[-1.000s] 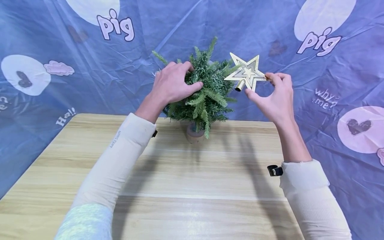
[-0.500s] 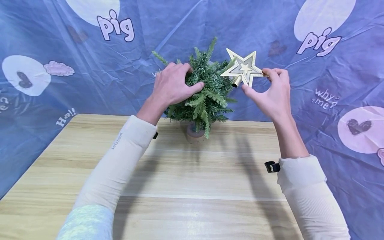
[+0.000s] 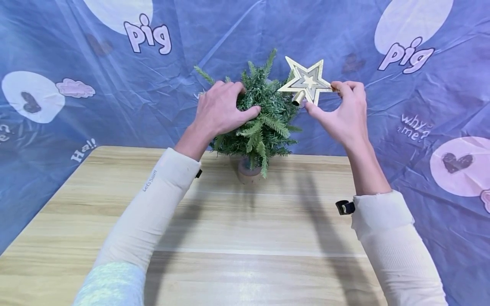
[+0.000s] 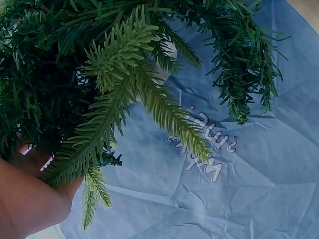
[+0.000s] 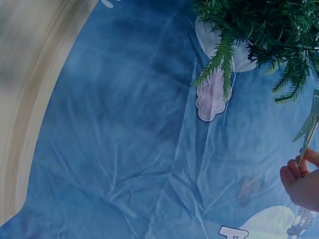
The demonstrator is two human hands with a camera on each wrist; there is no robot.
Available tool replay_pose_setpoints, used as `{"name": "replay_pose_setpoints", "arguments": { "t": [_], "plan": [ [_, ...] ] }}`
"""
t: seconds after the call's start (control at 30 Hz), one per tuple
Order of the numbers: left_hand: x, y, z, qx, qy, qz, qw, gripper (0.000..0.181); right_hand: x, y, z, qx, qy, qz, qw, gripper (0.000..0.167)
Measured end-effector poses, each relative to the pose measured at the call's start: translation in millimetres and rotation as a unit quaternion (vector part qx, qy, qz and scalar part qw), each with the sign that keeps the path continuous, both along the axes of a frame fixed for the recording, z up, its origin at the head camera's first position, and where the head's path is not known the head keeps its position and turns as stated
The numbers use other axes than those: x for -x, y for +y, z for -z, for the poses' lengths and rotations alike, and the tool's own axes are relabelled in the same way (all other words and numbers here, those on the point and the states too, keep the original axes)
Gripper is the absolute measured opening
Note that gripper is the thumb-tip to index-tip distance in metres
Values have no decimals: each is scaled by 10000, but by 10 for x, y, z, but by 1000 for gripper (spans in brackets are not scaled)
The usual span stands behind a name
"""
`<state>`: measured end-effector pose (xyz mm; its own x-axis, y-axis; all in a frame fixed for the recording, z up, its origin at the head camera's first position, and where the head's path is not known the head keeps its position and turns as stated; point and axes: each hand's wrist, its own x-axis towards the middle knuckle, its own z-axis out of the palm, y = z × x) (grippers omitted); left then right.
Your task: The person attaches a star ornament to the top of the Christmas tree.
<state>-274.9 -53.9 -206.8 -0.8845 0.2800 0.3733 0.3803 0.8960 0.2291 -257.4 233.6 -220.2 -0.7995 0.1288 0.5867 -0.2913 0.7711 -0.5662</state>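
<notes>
Pinching gold star [image 3: 309, 80] in right hand [image 3: 349, 117], with thumb at the lower right point and fingertips at the outer right one; probably gripped by the edges to leave its short tube [image 3: 300, 97] unblocked. Held up at the right of the small artificial tree's [image 3: 273, 123] crown, with tube mouth angled down and left; impossible to tell whether touching branches. Gripping into the tree's upper left side with left hand [image 3: 220, 106], with thumb across the front and fingertips lost among needles; likely there to steady the branches. Seen nearly edge-on in right wrist view, at the frame's edge. Supported below the foliage by a round base [image 3: 249, 173] near the far edge of the table [image 3: 245, 229], presumably for firm footing. Backed by wrinkled blue printed cloth [image 3: 405, 161].
</notes>
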Motion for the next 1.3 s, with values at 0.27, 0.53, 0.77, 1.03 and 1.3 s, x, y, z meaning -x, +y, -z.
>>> {"name": "replay_pose_setpoints", "arguments": {
  "t": [0.27, 0.53, 0.77, 1.03, 1.3],
  "plan": [
    [0, 5, -8, -21, 4, 17, 10000, 72, 60, -56, -97, 50, -194, 44, 9998, 81],
    [-2, -2, -13, -9, -13, -10, 10000, 72, 148, -88, -152, 49, -245, 177, 9995, 81],
    [4, 3, -14, -7, -14, 4, 10000, 71, 189, -125, -189, 92, 28, 388, 9992, 78],
    [5, 2, -12, -14, 46, 4, 10000, 70, 220, -212, -226, 173, 269, 469, 9984, 76],
    [-1, -4, -1, 2, 60, 2, 10000, 69, 264, -297, -241, 238, 450, 384, 9980, 74]
  ]
}}
